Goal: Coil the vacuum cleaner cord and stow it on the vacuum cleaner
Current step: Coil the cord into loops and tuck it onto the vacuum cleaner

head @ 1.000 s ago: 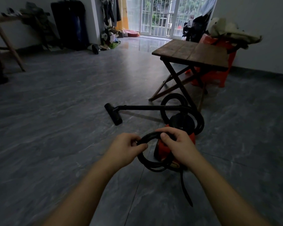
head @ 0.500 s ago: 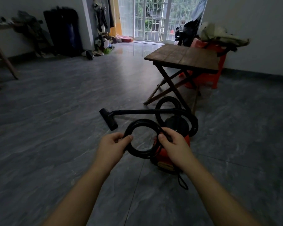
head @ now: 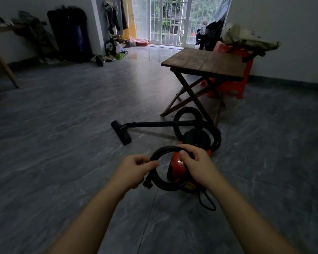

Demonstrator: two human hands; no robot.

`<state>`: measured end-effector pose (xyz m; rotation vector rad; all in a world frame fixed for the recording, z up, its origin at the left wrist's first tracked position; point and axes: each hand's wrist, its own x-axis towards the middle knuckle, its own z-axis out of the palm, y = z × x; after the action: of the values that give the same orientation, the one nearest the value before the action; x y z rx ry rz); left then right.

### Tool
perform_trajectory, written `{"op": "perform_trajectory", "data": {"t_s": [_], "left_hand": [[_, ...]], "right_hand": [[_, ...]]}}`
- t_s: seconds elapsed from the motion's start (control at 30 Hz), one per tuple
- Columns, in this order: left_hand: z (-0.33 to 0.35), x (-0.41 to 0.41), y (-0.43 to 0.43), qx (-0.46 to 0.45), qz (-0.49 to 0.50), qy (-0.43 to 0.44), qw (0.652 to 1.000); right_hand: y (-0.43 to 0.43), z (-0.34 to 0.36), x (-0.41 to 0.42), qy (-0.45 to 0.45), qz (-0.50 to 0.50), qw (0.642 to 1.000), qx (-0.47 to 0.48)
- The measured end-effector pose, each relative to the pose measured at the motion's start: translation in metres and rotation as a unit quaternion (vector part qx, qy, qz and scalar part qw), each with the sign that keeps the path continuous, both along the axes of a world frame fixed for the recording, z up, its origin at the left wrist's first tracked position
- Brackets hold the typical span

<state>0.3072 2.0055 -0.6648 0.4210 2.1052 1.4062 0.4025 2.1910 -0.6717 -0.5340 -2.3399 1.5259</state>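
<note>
Fingers (head: 191, 151) grip cord (head: 170, 187) | black, looped coil | plug (head: 147, 183) dangling

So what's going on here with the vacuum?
A person holds the black cord of a red vacuum cleaner, gathered into a coil, just above the machine on the floor. The left hand pinches the coil's left side, with the plug hanging just below it. The right hand grips the top right. The coil is not yet stowed on the machine.

Both forearms are held forward. The cord (head: 166, 186) is pinched by the left grip (head: 134, 171) and clasped by the right grip (head: 196, 165).
</note>
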Motion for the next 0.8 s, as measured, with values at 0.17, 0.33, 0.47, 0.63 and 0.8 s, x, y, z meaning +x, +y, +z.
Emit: {"op": "perform_trajectory", "data": {"t_s": [0.17,0.33,0.47,0.63,0.8], "left_hand": [[0.002,-0.010,-0.003,-0.027,-0.037,0.107,0.993],[-0.005,-0.005,-0.002,-0.089,-0.120,0.172,0.974],[-0.006,-0.004,-0.001,-0.051,-0.097,0.174,0.979],[-0.003,-0.003,0.002,0.036,-0.048,0.115,0.992],[-0.005,-0.008,0.002,0.086,0.022,0.058,0.994]], "right_hand": [[-0.007,-0.005,0.005,-0.051,0.069,0.994,0.069],[-0.012,-0.003,0.005,-0.044,0.113,0.991,0.056],[-0.011,-0.003,0.002,-0.020,0.086,0.996,0.026],[-0.002,0.002,0.004,0.006,0.042,0.999,-0.022],[0.004,-0.003,0.002,0.011,0.013,1.000,-0.021]]}}
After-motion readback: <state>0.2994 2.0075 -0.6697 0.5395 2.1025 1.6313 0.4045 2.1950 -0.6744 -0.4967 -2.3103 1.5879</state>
